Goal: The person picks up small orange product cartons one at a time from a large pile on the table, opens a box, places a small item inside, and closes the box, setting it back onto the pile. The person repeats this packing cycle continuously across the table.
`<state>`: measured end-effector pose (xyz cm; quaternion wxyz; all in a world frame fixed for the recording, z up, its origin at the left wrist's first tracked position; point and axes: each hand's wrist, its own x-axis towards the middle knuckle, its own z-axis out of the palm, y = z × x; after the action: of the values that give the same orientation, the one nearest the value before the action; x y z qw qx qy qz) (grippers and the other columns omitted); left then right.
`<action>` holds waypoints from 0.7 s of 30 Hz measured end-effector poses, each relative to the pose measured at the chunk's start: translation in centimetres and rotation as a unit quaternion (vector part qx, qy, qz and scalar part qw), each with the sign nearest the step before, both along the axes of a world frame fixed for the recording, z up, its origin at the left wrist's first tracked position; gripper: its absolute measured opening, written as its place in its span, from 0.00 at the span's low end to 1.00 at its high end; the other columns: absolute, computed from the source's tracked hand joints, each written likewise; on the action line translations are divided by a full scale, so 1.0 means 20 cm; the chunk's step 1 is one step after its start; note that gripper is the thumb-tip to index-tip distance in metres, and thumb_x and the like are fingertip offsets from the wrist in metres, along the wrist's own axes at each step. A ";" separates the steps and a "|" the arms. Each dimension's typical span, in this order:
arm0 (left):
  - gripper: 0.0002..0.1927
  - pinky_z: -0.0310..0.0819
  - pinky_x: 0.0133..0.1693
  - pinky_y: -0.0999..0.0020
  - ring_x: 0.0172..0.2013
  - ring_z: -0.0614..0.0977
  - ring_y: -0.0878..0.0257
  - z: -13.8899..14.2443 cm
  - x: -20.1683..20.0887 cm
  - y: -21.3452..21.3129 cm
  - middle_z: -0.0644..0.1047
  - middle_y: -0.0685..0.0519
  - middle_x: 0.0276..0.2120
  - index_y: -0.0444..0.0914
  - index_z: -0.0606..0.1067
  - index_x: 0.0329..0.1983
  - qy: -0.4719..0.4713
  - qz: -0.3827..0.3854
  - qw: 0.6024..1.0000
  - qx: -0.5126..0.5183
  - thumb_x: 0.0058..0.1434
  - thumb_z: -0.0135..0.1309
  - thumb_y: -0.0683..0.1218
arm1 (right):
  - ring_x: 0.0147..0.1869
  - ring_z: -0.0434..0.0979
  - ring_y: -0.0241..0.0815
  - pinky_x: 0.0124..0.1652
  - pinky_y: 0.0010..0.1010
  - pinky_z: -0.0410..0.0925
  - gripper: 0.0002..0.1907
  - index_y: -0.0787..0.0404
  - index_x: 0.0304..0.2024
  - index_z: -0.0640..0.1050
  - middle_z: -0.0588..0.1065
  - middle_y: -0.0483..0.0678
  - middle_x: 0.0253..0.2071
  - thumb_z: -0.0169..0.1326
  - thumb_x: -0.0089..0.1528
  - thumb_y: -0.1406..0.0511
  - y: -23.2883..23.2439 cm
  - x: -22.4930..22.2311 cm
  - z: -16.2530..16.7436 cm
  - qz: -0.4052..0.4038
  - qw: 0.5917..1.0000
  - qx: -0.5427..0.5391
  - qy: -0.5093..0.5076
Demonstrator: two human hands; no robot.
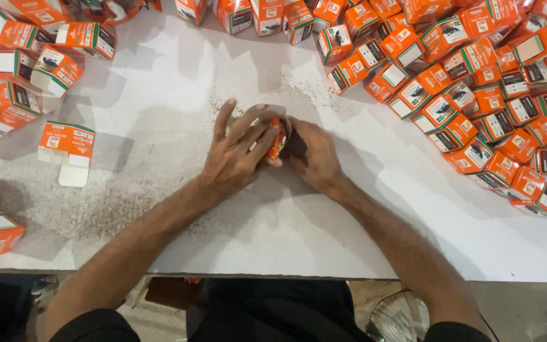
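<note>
My left hand (238,152) and my right hand (311,155) meet at the middle of a white table (178,95). Between them they grip a small orange carton (277,138), mostly hidden by my fingers. A pale rounded object shows just above the carton, under my left fingers; I cannot tell what it is. My left index finger sticks out toward the far side of the table. Dark specks of dirt lie on the table around both hands.
A big heap of small orange cartons (476,95) fills the right and far side. More cartons (20,69) lie scattered at the left, one open with its flaps out (68,149). The table's near edge runs just below my forearms.
</note>
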<state>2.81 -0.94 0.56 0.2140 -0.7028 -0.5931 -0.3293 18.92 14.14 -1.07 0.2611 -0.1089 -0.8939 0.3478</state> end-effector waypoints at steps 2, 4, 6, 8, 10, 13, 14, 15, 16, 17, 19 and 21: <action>0.18 0.45 0.70 0.36 0.68 0.62 0.45 -0.01 0.02 -0.01 0.72 0.42 0.57 0.35 0.79 0.54 -0.020 0.043 0.999 -0.008 0.66 0.63 0.50 | 0.58 0.77 0.61 0.55 0.47 0.71 0.35 0.63 0.60 0.72 0.78 0.56 0.51 0.67 0.51 0.74 -0.01 -0.02 0.00 -0.006 1.000 0.012 0.003; 0.12 0.48 0.67 0.38 0.66 0.61 0.41 -0.01 0.05 0.02 0.68 0.41 0.56 0.39 0.79 0.46 -0.101 0.078 0.992 -0.013 0.62 0.63 0.48 | 0.59 0.77 0.60 0.56 0.47 0.70 0.35 0.63 0.60 0.72 0.78 0.56 0.52 0.68 0.49 0.74 -0.03 -0.02 0.00 -0.006 1.000 0.027 0.012; 0.08 0.54 0.63 0.41 0.61 0.64 0.40 -0.01 0.08 0.06 0.65 0.40 0.55 0.40 0.80 0.43 -0.192 0.108 0.975 -0.036 0.60 0.63 0.44 | 0.60 0.77 0.60 0.57 0.46 0.71 0.35 0.62 0.59 0.72 0.77 0.56 0.53 0.68 0.49 0.74 -0.03 -0.02 0.01 -0.010 0.999 0.039 0.016; 0.08 0.64 0.58 0.46 0.54 0.69 0.42 0.00 0.09 0.11 0.64 0.41 0.54 0.38 0.81 0.43 -0.290 0.131 0.945 -0.074 0.61 0.61 0.39 | 0.61 0.77 0.60 0.58 0.45 0.71 0.34 0.62 0.58 0.72 0.77 0.56 0.55 0.68 0.50 0.74 -0.03 -0.02 0.03 -0.019 0.998 0.049 0.017; 0.11 0.73 0.46 0.58 0.44 0.75 0.54 0.00 0.09 0.13 0.63 0.42 0.55 0.34 0.73 0.46 -0.448 0.090 0.886 -0.080 0.60 0.57 0.38 | 0.61 0.77 0.61 0.58 0.46 0.71 0.36 0.62 0.61 0.72 0.77 0.56 0.55 0.68 0.50 0.74 -0.04 -0.02 0.03 -0.011 0.999 0.035 0.009; 0.21 0.77 0.33 0.67 0.34 0.76 0.63 0.00 0.06 0.14 0.67 0.44 0.51 0.34 0.64 0.49 -0.599 0.088 0.789 -0.103 0.58 0.61 0.37 | 0.60 0.75 0.64 0.56 0.48 0.70 0.41 0.63 0.67 0.66 0.76 0.58 0.56 0.66 0.53 0.75 -0.05 -0.01 0.03 -0.035 0.998 -0.035 -0.028; 0.25 0.77 0.29 0.69 0.32 0.76 0.65 0.00 0.06 0.15 0.69 0.45 0.49 0.35 0.61 0.49 -0.636 0.097 0.758 -0.110 0.57 0.64 0.37 | 0.60 0.74 0.65 0.56 0.48 0.70 0.43 0.64 0.69 0.63 0.75 0.59 0.57 0.65 0.54 0.75 -0.05 0.00 0.02 -0.049 0.996 -0.063 -0.043; 0.19 0.78 0.30 0.70 0.33 0.77 0.66 -0.01 0.05 0.15 0.72 0.46 0.45 0.34 0.64 0.46 -0.636 0.075 0.759 -0.117 0.59 0.62 0.37 | 0.63 0.75 0.63 0.57 0.47 0.70 0.40 0.63 0.68 0.62 0.75 0.58 0.59 0.64 0.55 0.75 -0.06 0.00 0.02 -0.033 0.995 -0.095 -0.017; 0.13 0.80 0.30 0.70 0.33 0.79 0.67 -0.01 0.04 0.16 0.75 0.47 0.41 0.33 0.68 0.42 -0.637 0.053 0.759 -0.125 0.60 0.60 0.38 | 0.65 0.75 0.60 0.59 0.46 0.70 0.38 0.61 0.66 0.60 0.74 0.57 0.61 0.64 0.57 0.74 -0.06 0.00 0.01 -0.017 0.992 -0.126 0.007; 0.07 0.81 0.31 0.71 0.34 0.80 0.68 -0.02 0.04 0.16 0.77 0.48 0.37 0.32 0.72 0.38 -0.639 0.032 0.758 -0.131 0.62 0.58 0.38 | 0.67 0.76 0.58 0.61 0.45 0.70 0.36 0.60 0.65 0.59 0.74 0.56 0.63 0.63 0.59 0.73 -0.07 0.01 0.01 0.000 0.987 -0.157 0.031; 0.07 0.80 0.29 0.70 0.31 0.80 0.68 -0.04 0.04 0.18 0.77 0.50 0.34 0.31 0.70 0.37 -0.637 0.055 0.758 -0.132 0.62 0.56 0.38 | 0.65 0.76 0.60 0.60 0.44 0.72 0.34 0.60 0.66 0.65 0.74 0.58 0.60 0.62 0.59 0.75 -0.07 0.01 0.00 -0.015 0.997 -0.070 0.017; 0.06 0.78 0.28 0.69 0.30 0.79 0.68 -0.05 0.02 0.18 0.77 0.50 0.33 0.31 0.70 0.38 -0.635 0.052 0.758 -0.142 0.62 0.55 0.38 | 0.65 0.75 0.61 0.61 0.46 0.71 0.34 0.61 0.65 0.69 0.75 0.59 0.58 0.63 0.57 0.76 -0.06 0.00 -0.01 -0.012 0.999 0.023 0.019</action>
<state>3.31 2.74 -0.43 -0.2970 -0.3227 -0.6689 -0.6002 19.00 12.90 -1.24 0.2850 -0.1070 -0.8950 0.3261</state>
